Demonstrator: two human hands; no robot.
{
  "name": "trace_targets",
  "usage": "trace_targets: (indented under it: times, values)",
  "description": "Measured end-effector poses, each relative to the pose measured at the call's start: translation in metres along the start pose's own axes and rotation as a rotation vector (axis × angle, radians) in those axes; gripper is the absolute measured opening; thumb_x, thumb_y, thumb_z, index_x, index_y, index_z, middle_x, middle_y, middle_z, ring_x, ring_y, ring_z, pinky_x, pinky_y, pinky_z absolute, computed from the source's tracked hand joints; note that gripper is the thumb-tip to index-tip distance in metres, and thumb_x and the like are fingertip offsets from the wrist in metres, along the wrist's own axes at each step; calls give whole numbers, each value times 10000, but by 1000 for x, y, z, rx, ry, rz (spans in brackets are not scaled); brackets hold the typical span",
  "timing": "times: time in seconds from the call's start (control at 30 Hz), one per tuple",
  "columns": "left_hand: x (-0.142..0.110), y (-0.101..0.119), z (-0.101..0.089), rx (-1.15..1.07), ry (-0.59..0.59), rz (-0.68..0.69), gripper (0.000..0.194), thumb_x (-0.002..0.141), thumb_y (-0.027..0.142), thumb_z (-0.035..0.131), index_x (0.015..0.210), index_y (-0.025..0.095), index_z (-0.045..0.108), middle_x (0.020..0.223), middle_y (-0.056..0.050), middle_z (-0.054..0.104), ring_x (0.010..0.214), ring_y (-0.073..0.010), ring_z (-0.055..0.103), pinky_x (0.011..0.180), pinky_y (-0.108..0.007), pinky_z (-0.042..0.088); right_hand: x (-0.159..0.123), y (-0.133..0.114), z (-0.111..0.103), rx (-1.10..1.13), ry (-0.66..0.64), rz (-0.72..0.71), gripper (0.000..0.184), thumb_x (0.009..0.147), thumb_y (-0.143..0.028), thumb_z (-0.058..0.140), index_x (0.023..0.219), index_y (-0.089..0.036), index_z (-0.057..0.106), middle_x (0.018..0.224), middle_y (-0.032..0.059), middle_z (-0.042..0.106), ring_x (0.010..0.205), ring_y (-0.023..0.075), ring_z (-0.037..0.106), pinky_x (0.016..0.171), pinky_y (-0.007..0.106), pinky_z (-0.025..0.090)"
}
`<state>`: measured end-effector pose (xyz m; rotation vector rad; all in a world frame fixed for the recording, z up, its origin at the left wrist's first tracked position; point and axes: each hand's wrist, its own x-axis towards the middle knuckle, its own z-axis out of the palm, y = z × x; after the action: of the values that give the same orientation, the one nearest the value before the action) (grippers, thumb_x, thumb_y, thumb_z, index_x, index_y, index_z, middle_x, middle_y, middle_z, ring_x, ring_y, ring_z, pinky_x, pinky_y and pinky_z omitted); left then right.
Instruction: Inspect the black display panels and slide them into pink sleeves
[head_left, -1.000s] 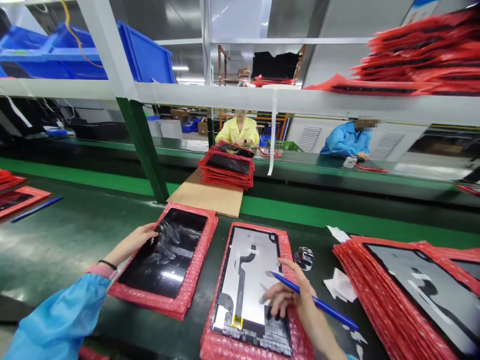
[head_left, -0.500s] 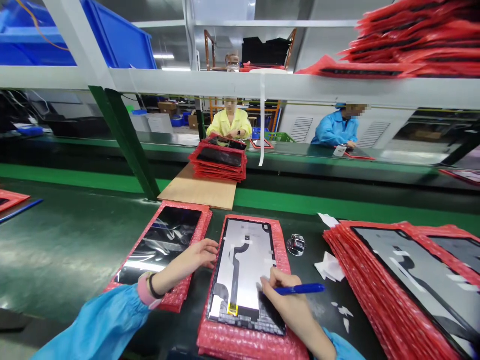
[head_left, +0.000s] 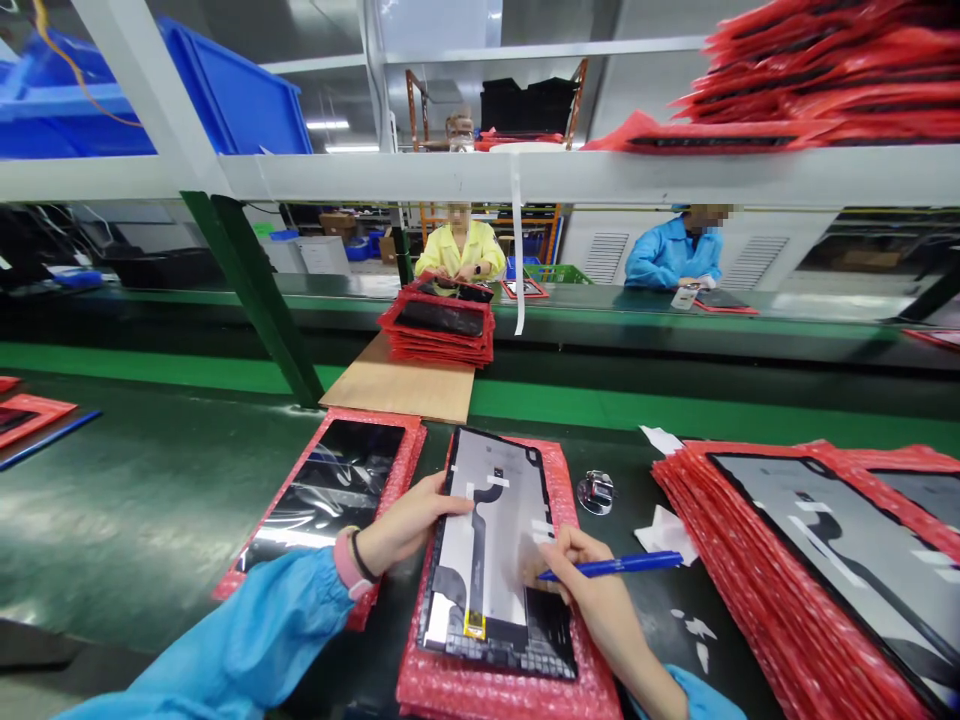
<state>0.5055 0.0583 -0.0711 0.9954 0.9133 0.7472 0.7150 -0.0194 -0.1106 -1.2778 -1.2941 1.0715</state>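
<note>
In front of me a tablet-sized display panel point(head_left: 499, 570) lies back side up on red bubble-wrap bags point(head_left: 442, 692), its left side tilted up a little. My left hand point(head_left: 420, 515) grips its left edge, the thumb on the grey back and the fingers underneath, out of sight. A blue pen point(head_left: 630, 565) is held in my right hand point(head_left: 592, 580) at the panel's right edge, pointing left over the back. A dark ribbon cable point(head_left: 478, 560) runs down the panel to a yellow patch.
To the left lies a glossy black panel point(head_left: 326, 480) on red bubble wrap. On the right rises a stack of red bags point(head_left: 720, 560) with grey-backed panels. A shiny metal piece point(head_left: 596, 492) and white scraps point(head_left: 667, 530) sit between. Two people work across the bench.
My left hand has moved from beside the panel onto its left edge and raised that side slightly. The right hand has shifted a little rightward with the pen.
</note>
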Motion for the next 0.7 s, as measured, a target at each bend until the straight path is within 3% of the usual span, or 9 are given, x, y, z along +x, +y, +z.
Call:
trace_targets:
  times: [0.13, 0.23, 0.3, 0.37, 0.43, 0.5, 0.63, 0.7]
  values:
    - [3, -5, 18, -34, 70, 67, 495, 559, 90, 714, 1035, 147, 590, 906, -68, 741, 756, -218, 700, 686, -306, 526, -2, -7, -11, 90, -10, -42, 505, 779, -671, 601, 605, -200, 550, 366, -90, 357, 367, 76, 278, 447, 241, 316]
    - [-1, 4, 22, -27, 119, 181, 518, 652, 135, 725, 1144, 176, 568, 1037, -62, 738, 872, -213, 704, 747, -289, 527, -1, -20, -33, 71, 106, -130, 464, 789, -581, 670, 567, -176, 628, 412, -42, 451, 419, 88, 381, 451, 229, 315]
    - [-5, 17, 24, -22, 131, 300, 469, 731, 217, 733, 1176, 187, 587, 1111, -60, 725, 959, -210, 692, 825, -287, 522, 2, -32, -49, 121, 220, -217, 340, 787, -506, 718, 660, -192, 690, 502, -23, 547, 479, 97, 457, 459, 211, 350]
    - [-8, 31, 25, -32, 133, 405, 428, 777, 288, 727, 1177, 187, 615, 1139, -63, 719, 1004, -215, 682, 880, -297, 514, 8, -45, -60, 218, 270, -259, 277, 819, -504, 691, 875, -236, 729, 689, 10, 688, 588, 125, 574, 493, 204, 418]
    - [-9, 44, 27, -55, 134, 473, 404, 789, 315, 730, 1162, 190, 638, 1138, -61, 722, 1008, -219, 683, 894, -304, 517, 14, -59, -65, 295, 252, -226, 355, 864, -541, 618, 1088, -276, 693, 884, 46, 760, 737, 169, 670, 579, 231, 501]
    - [-9, 55, 30, -78, 134, 542, 376, 799, 319, 728, 1147, 200, 650, 1137, -52, 723, 1014, -217, 683, 890, -298, 524, 20, -72, -63, 322, 180, -163, 391, 873, -543, 606, 1144, -270, 679, 906, 62, 776, 789, 191, 701, 662, 266, 544]
    - [-10, 70, 36, -129, 106, 644, 368, 819, 295, 718, 1171, 222, 637, 1167, -34, 714, 1049, -208, 674, 873, -271, 536, 24, -92, -48, 389, -33, -143, 318, 817, -475, 705, 991, -216, 761, 726, 37, 750, 628, 153, 655, 610, 244, 532]
    - [-10, 74, 38, -145, 101, 657, 385, 816, 285, 723, 1185, 223, 631, 1174, -34, 713, 1052, -206, 675, 862, -260, 543, 24, -99, -41, 450, -44, -173, 279, 779, -446, 746, 947, -226, 781, 667, 13, 729, 572, 136, 622, 552, 223, 507]
